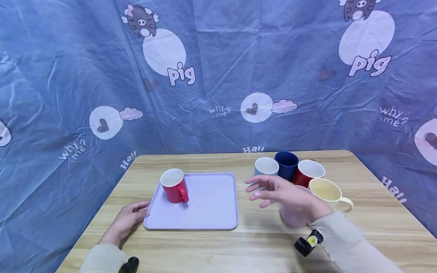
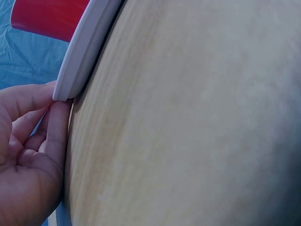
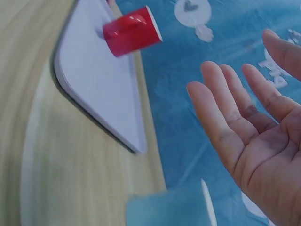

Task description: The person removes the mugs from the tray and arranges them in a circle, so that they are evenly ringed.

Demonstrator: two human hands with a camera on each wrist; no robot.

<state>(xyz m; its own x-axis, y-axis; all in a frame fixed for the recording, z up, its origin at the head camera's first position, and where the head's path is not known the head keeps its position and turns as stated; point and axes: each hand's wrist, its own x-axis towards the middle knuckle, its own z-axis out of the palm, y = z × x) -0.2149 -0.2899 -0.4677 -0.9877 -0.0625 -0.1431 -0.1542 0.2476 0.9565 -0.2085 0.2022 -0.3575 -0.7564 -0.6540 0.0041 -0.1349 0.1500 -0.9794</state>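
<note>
A lilac tray (image 1: 211, 201) lies on the table with a red mug (image 1: 175, 187), white inside, standing upright on its left part. At the tray's left edge my left hand (image 1: 128, 219) holds the rim between thumb and fingers; the left wrist view shows these fingertips (image 2: 59, 110) at the edge. My right hand (image 1: 281, 193) is in the air with fingers spread, holding nothing. It partly hides a pink mug (image 1: 293, 216) below it and a light blue mug (image 1: 266, 167) behind it. The right wrist view shows the empty palm (image 3: 273, 146).
Beyond my right hand stand a navy mug (image 1: 286, 163), another red mug (image 1: 308, 172) and a cream mug (image 1: 326, 191) with its handle to the right, close together. The wooden table (image 1: 191, 252) ends at a blue printed curtain (image 1: 211, 76).
</note>
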